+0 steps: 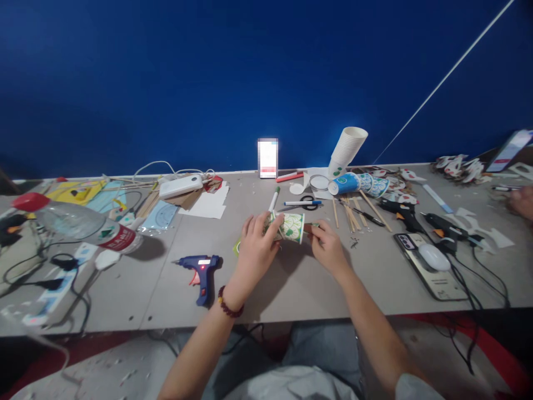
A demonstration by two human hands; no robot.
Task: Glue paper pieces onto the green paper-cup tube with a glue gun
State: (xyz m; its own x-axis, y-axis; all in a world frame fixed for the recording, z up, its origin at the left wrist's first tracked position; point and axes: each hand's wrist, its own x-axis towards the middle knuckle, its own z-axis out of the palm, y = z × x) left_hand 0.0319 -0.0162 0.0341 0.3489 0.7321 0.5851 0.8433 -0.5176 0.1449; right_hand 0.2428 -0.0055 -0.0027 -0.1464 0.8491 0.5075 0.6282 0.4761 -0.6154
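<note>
A paper cup with a green leaf pattern lies on its side, held just above the grey table. My left hand is closed round its left part. At the cup's right end, my right hand pinches a small thin brown piece that reaches toward the rim. What this piece is cannot be made out. Under my left hand a bit of something yellow-green shows. Beyond the cup lie a green-capped marker, a blue-capped marker and black scissors.
A blue glue gun lies front left, near a bottle and a power strip. A cup stack, sticks, black glue guns and a phone are right. Another person's hand is far right.
</note>
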